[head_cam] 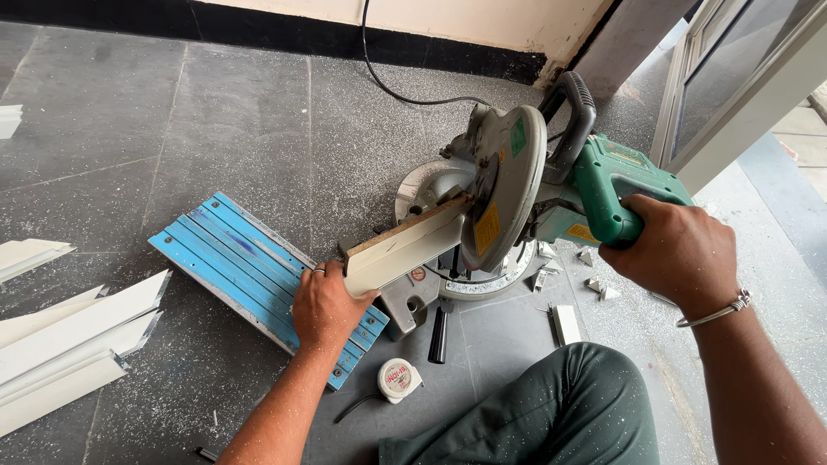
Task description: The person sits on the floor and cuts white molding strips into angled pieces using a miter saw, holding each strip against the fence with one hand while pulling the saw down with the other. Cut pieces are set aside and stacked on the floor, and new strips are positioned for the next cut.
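Floor: a dark grey speckled stone floor [172,129] is seen from above, dusted with pale chips; everything rests directly on it.
Far left: long white angled strips [69,344] are laid in a loose pile, cut off by the frame edge.
Blue panel: a ribbed blue panel [233,258] lies flat and slanted beside the saw, partly covered by the left hand.
Left hand: the left hand [326,306] is closed around the near end of a cream profile strip [405,250], with a ring worn on one finger; the grip is wrapped tight, thumb side hidden.
Profile strip: it is held across the saw bed, its far end tucked under the blade guard, so the end itself cannot be seen.
Tape measure: a small round white tape measure [398,379] sits on the floor between the arms.
Mitre saw: a green and grey mitre saw [508,198] stands on the floor, its head tilted down; the blade is concealed by the guard.
Right hand: the right hand [676,254] is clenched fully on the green saw handle, a metal bangle at the wrist.
Offcuts: small white offcuts [599,284] are scattered just right of the saw base.
Room: a cream wall with a black skirting band runs along the top, a black cable [388,82] trailing to the saw; a white framed glass door [741,77] is cropped at the right.
Lower edge: a knee in dark green trousers [551,405] is partly cut off.
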Demonstrator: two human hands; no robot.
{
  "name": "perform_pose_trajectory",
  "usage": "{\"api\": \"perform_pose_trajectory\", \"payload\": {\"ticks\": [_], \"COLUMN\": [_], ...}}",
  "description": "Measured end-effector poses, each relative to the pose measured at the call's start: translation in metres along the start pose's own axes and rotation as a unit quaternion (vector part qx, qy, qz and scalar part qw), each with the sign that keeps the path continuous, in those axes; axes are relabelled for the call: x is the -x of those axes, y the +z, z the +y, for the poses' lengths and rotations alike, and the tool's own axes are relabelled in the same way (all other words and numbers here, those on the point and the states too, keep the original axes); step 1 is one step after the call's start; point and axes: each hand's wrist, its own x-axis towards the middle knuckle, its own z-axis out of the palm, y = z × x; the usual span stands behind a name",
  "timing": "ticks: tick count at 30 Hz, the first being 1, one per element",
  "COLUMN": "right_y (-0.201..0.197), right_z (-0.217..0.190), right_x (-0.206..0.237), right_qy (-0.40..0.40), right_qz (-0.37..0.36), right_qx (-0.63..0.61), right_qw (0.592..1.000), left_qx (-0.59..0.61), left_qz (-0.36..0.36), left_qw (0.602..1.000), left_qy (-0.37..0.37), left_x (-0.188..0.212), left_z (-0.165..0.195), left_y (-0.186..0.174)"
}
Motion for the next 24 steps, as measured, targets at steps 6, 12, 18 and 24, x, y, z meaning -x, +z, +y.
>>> {"api": "perform_pose_trajectory", "payload": {"ticks": [6,12,18,24], "right_y": [0.007,0.009,0.013,0.018], "right_z": [-0.002,-0.005,-0.010,-0.013], "right_x": [0.003,0.007,0.013,0.018], "right_qy": [-0.005,0.000,-0.005,-0.009], "right_qz": [0.008,0.003,0.006,0.009], "right_qx": [0.005,-0.002,-0.002,-0.008], "right_qw": [1.000,1.000,1.000,1.000], "left_qx": [0.008,0.011,0.024,0.026], "left_qz": [0.010,0.017,0.022,0.033], "left_qw": [1.000,1.000,0.999,0.999], "left_qy": [0.003,0.006,0.006,0.013], "left_x": [0.000,0.001,0.001,0.003], "left_z": [0.000,0.002,0.003,0.002], "left_y": [0.002,0.001,0.002,0.007]}}
